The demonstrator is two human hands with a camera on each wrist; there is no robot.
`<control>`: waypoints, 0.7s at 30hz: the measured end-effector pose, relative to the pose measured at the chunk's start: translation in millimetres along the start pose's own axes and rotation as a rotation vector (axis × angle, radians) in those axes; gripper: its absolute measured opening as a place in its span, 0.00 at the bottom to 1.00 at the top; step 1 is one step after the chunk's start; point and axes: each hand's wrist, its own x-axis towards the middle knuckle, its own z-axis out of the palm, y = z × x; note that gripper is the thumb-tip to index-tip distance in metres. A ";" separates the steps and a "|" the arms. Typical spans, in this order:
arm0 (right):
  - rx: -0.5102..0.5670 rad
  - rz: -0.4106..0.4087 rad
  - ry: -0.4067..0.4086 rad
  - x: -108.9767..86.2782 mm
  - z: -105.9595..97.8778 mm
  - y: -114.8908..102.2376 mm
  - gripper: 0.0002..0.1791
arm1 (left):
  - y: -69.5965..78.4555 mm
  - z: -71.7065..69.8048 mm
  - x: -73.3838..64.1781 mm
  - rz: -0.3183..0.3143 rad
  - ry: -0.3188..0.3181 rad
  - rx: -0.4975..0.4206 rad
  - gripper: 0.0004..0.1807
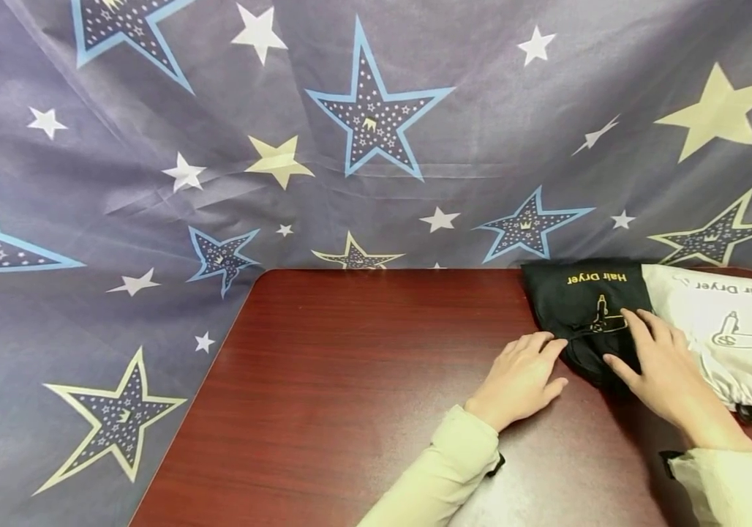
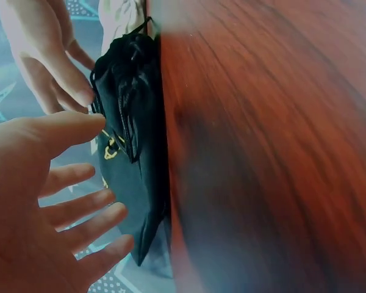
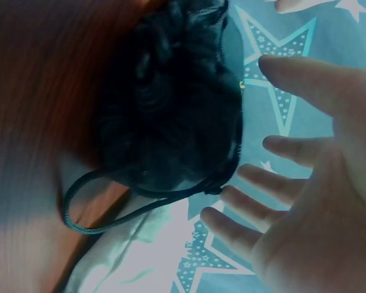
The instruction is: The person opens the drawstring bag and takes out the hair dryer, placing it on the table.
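A black drawstring bag (image 1: 589, 293) printed "Hair Dryer" in yellow lies at the table's back right, its gathered mouth toward the person. My left hand (image 1: 522, 377) is at the bag's left edge, fingers spread and extended. Over its right side hovers my right hand (image 1: 668, 369), fingers loosely extended and curled round nothing. In the left wrist view the black bag (image 2: 131, 116) stands beside the left fingertips. The right wrist view shows the bag's cinched mouth (image 3: 171, 104) and a looped black cord (image 3: 85, 226) near the open right fingers.
A white drawstring bag (image 1: 738, 329), also printed "Hair Dryer", lies right against the black one, with a black cord stopper (image 1: 751, 414) at its mouth. The reddish-brown wooden table (image 1: 350, 380) extends left. Behind it hangs a grey-blue curtain (image 1: 376, 212) with stars.
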 end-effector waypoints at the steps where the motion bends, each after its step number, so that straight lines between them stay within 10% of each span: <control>1: 0.003 -0.002 0.004 0.3 0.0 1.5 0.37 | 1.4 0.2 1.6 0.002 0.002 0.001 0.29; 21: 0.036 -0.013 -0.053 5.0 12.5 26.2 0.32 | 27.8 9.1 29.0 -0.001 -0.086 -0.030 0.28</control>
